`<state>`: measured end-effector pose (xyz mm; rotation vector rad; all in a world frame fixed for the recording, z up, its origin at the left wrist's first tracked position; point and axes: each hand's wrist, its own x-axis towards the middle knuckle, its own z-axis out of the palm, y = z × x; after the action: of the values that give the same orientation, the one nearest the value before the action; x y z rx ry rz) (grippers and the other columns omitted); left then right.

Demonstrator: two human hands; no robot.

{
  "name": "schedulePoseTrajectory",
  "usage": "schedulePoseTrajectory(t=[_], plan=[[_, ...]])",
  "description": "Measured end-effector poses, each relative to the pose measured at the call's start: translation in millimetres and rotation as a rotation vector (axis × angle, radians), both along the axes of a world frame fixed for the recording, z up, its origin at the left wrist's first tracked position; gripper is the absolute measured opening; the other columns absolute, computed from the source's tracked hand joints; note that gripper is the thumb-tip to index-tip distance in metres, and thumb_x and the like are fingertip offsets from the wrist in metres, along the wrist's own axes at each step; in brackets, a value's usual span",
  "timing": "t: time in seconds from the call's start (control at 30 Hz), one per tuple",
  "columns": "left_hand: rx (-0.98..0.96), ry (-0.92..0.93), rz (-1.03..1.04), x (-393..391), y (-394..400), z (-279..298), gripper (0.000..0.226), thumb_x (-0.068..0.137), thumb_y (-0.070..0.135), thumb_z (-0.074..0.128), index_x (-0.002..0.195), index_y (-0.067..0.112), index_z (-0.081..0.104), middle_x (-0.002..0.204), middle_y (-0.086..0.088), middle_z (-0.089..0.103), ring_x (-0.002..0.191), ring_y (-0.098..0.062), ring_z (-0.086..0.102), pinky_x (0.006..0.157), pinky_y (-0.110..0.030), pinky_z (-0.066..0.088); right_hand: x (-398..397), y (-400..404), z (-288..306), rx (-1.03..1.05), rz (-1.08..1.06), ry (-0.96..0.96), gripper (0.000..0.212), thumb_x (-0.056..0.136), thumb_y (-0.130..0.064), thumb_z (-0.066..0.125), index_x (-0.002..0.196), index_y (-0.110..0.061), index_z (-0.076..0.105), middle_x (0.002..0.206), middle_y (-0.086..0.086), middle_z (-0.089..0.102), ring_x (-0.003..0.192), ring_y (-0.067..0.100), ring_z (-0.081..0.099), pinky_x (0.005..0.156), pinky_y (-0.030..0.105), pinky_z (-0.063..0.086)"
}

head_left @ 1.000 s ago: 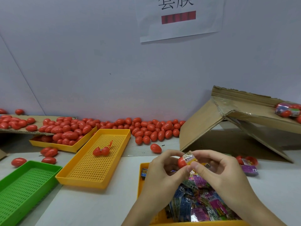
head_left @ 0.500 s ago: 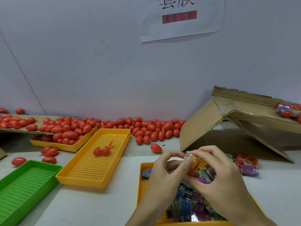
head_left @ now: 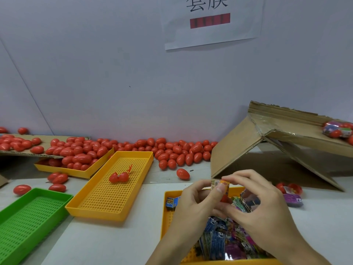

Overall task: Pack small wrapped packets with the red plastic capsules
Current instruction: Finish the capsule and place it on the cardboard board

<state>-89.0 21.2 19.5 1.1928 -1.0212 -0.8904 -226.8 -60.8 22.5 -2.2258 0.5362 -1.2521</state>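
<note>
While both hands pinch the packet (head_left: 219, 185), a capsule seemingly hides beneath.

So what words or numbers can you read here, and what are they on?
"套膜": paper sign on the wall.
Red bar under it: too blurred.
"6": blue packets in the yellow tray.
Orange packet in both hands: print too small.

a small orange-and-white wrapped packet (head_left: 220, 185) stands upright above the near yellow tray (head_left: 171, 194), a red capsule (head_left: 223, 198) just beneath it, mostly hidden
</note>
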Motion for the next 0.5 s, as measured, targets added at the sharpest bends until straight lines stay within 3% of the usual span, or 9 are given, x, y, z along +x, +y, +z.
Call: schedulePoseTrajectory(t=[0.1,0.23,0.4,0.5], plan=[[0.019,-0.027,-0.045,-2.6,1.1,2.4,0.027,0.093,0.045,0.060,0.101,0.024,0.074,0.086,-0.006,0.074,0.078,-0.019,0.070,0.068,-0.028,0.058,-0.4,-1.3,-2.4,-0.010,0.008,0.016,0.041,0.070,-0.052,0.084,0.105,-0.035,0.070,0.104,-0.025,0.058,0.093,-0.006,0.056,0.068,0.003,0.043],[0.048,-0.048,-0.102,-3.3,1.6,3.2,0.028,0.093,0.050,0.058,0.095,0.027,0.074,0.080,-0.003,0.074,0.072,-0.016,0.070,0.065,-0.025,0.057,-3.1,-5.7,-3.6,-0.003,0.010,0.016,0.038,0.068,-0.041,0.085,0.102,-0.036,0.069,0.104,-0.021,0.059,0.092,0.001,0.060,0.062,0.009,0.045],[0.072,-0.055,-0.149,0.8,1.4,2.5,0.037,0.095,0.049,0.053,0.104,0.017,0.070,0.082,-0.010,0.075,0.074,-0.022,0.072,0.067,-0.026,0.058,-2.7,-3.8,-2.4,-0.011,0.027,-0.008,0.034,0.069,-0.055,0.070,0.102,-0.044,0.066,0.103,-0.023,0.059,0.090,0.000,0.059,0.059,0.007,0.044],[0.076,-0.067,-0.132,0.1,2.6,1.9,0.035,0.096,0.052,0.051,0.109,0.025,0.068,0.087,-0.005,0.075,0.078,-0.018,0.071,0.071,-0.030,0.058,-1.5,-1.9,-3.0,-0.007,0.036,0.006,0.039,0.071,-0.059,0.074,0.103,-0.038,0.069,0.103,-0.024,0.060,0.092,0.000,0.060,0.061,0.005,0.044]])
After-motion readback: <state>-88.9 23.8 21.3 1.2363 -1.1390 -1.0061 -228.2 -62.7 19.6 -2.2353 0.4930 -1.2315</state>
